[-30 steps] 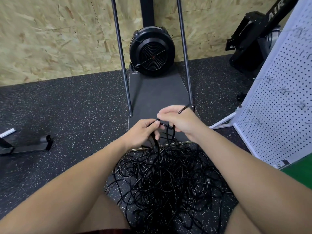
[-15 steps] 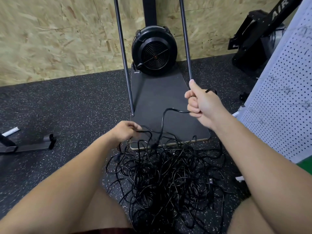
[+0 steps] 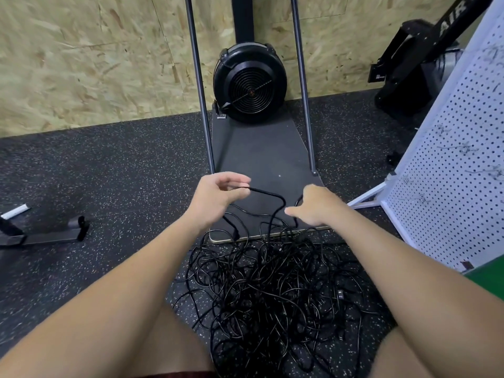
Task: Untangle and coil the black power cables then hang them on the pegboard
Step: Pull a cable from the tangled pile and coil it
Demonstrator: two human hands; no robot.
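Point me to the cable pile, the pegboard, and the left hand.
cable pile [image 3: 272, 290], head view, middle of the tangle on the floor.
pegboard [image 3: 447, 192], head view, bare perforated white face.
left hand [image 3: 218, 197], head view, back of the hand, fingers pinching a cable strand.

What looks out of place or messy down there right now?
The black cables lie in one knotted heap on the floor, spilling onto the machine's base board. Only one strand is lifted, by the left hand. The pegboard hooks hold no cable.
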